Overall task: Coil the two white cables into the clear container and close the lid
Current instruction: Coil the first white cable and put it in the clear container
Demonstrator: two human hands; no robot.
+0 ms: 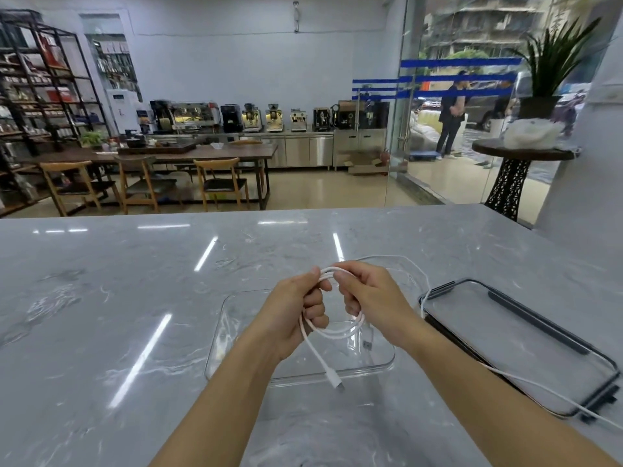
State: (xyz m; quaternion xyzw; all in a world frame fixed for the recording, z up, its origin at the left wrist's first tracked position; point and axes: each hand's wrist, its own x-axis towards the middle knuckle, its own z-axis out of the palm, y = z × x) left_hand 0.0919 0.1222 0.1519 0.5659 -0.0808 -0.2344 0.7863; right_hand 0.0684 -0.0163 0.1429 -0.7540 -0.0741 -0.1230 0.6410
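Hands, left hand [296,315] and right hand [367,298], pinch coiled white cable [337,330] above clear container [215,348]; lid [526,335] lies just beside

The second cable [526,382] vanishes under the right forearm and off the frame's right edge.

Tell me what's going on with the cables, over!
Left hand and right hand both gripping one white cable, half coiled above the clear container. Second cable trails across the lid. Lid off, nothing blocking.
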